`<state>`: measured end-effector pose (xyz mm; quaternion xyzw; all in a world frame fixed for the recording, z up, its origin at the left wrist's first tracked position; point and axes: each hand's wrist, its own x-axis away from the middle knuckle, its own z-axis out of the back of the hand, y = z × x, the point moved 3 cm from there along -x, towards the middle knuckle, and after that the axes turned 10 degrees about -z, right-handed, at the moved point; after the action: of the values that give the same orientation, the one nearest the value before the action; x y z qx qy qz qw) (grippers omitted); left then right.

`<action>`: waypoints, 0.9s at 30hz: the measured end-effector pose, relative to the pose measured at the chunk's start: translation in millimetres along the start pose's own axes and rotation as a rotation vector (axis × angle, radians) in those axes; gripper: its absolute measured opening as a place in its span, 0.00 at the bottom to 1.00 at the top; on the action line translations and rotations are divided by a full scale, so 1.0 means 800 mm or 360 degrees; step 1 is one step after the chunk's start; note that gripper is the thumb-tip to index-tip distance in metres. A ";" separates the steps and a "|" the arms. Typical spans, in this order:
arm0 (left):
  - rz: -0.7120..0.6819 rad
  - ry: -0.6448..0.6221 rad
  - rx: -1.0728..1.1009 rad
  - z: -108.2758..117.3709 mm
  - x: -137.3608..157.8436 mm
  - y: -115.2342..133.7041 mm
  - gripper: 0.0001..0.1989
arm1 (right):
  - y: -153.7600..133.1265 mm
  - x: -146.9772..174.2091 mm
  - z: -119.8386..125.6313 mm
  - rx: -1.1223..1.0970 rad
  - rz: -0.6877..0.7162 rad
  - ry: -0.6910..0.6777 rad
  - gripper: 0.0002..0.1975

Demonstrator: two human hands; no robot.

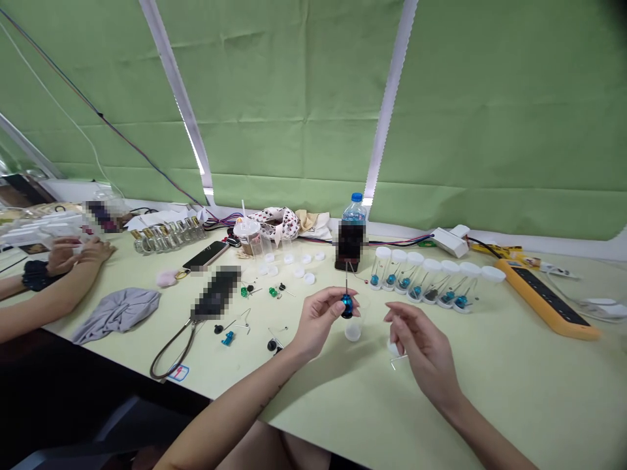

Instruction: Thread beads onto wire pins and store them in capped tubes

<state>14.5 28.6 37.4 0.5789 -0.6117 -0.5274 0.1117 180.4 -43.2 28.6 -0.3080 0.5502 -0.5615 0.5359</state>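
My left hand (318, 318) is closed, pinching a small shiny blue fitting (347, 305) between thumb and fingers. A thin metal rod (346, 279) stands upright from the fitting. Just below it on the table is a small clear tube with a white base (353, 333). To the right, my right hand (424, 349) hovers with loosely curled fingers and nothing visible between the fingertips. Beside its thumb an L-shaped metal key (398, 359) shows, its other end hidden by the hand. A white cap (393, 346) is partly covered there too.
Several capped clear tubes (416, 277) with blue fittings lean in a row behind my right hand. Loose black, green and blue parts (228, 338) lie left, near white caps (308, 279). A bottle (356, 209), yellow power strip (548, 300) and another person's hands (81, 254) surround the area.
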 end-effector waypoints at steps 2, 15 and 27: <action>0.0073 -0.0123 0.0026 -0.003 0.001 0.000 0.14 | -0.033 -0.012 0.011 0.0226 0.0225 0.0168 0.13; 0.0247 -0.0403 0.0311 -0.006 0.002 -0.006 0.15 | -0.100 -0.074 -0.007 -0.0051 -0.0201 -0.0802 0.11; 0.0330 -0.0386 0.0365 -0.007 0.003 -0.003 0.18 | -0.084 -0.084 0.004 -0.0289 -0.0181 -0.0676 0.06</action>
<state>19.5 24.2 36.4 0.4541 -0.7331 -0.5057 0.0242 181.4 7.0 108.9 -0.4966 0.4550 -0.4617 0.5772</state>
